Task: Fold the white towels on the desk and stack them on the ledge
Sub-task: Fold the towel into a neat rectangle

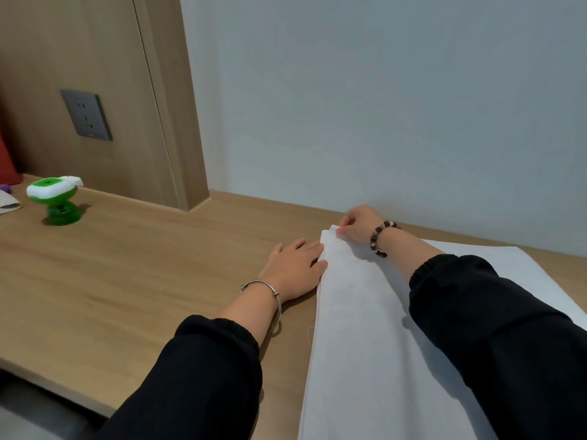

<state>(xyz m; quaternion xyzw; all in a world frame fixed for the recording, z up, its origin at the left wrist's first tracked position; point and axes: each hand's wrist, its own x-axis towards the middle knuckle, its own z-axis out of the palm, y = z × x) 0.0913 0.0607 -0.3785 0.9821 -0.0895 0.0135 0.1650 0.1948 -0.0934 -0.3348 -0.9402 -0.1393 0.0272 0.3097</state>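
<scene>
White rectangular fabric towel [365, 328] lying flat on the light brown wood-grain bench [127, 281], its long axis running from the near bench edge away toward the pale grey-blue wall [381, 106], the far end leaning slightly leftward. The right hand [357, 223] is at the towel's far left corner, thumb and curled fingers pinching that corner, with the forearm in its black sleeve [492, 312] crossing above the cloth. The left hand [293, 268] lies palm down just left of the towel, fingers straight and holding nothing, thumb and fingertips touching the towel's left edge a little nearer than the pinched corner. Both hands thus sit at the towel's far left, and the whole length of cloth extends back toward the person. A lengthwise fold would therefore probably bring the far end toward the near one, led by the right hand, which alone has a grip. More white cloth spreads right of the towel beneath the right forearm; whether it is the same towel or another cannot be told. Well left of the towel stands a green and white plastic toy on a suction base [54, 198]. Also left of the towel, and higher, is a dark grey wall socket [86, 114] set in a wooden panel. The ledge cannot be identified in this view.
</scene>
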